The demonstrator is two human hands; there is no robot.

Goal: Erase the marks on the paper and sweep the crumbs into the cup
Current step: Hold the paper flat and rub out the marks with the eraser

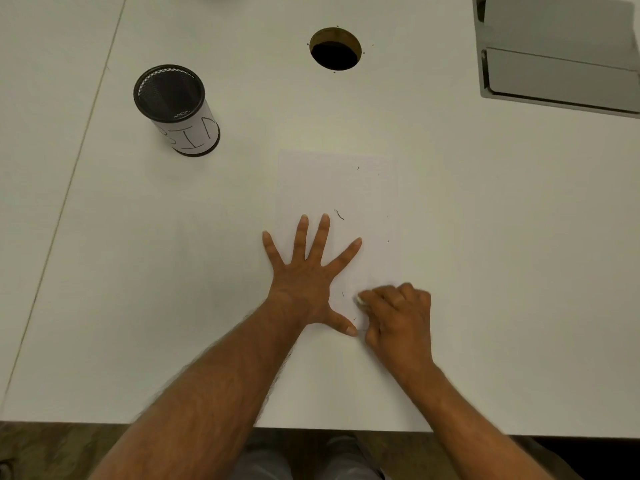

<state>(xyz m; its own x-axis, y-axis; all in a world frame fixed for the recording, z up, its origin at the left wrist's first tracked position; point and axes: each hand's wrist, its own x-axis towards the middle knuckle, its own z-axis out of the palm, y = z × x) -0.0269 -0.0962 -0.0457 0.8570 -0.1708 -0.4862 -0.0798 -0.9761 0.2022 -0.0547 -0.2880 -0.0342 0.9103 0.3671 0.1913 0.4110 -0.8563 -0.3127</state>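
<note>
Paper [337, 188]: one white sheet, lying flat on the white desk [485, 237], near the front edge and roughly centred before the person. Faint outline against the desk top. A short curved dark mark [339, 214] sits near the sheet's middle, just beyond the left fingertips; a few small dark specks and crumbs are scattered over the sheet's right and upper parts.

Left hand [304, 285]: palm down on the lower left part of the paper, fingers straight and spread wide, pressing the sheet flat. The little finger reaches past the paper's left edge onto the desk; the thumb points toward the right hand and nearly touches it.

Right hand [398, 317]: at the paper's lower right corner, fingers curled into a loose fist. A small pale object [359, 300], probably an eraser, shows at the fingertips, pinched there and touching the paper. The hand is slightly blurred.

Cup [176, 109]: black mesh cylinder wrapped with a white hand-lettered label, standing upright on the desk to the far left of the paper, well apart from both hands.

Other items: a round cable hole [335, 48] in the desk beyond the paper; a grey metal fixture [561, 53] at the far right corner.
</note>
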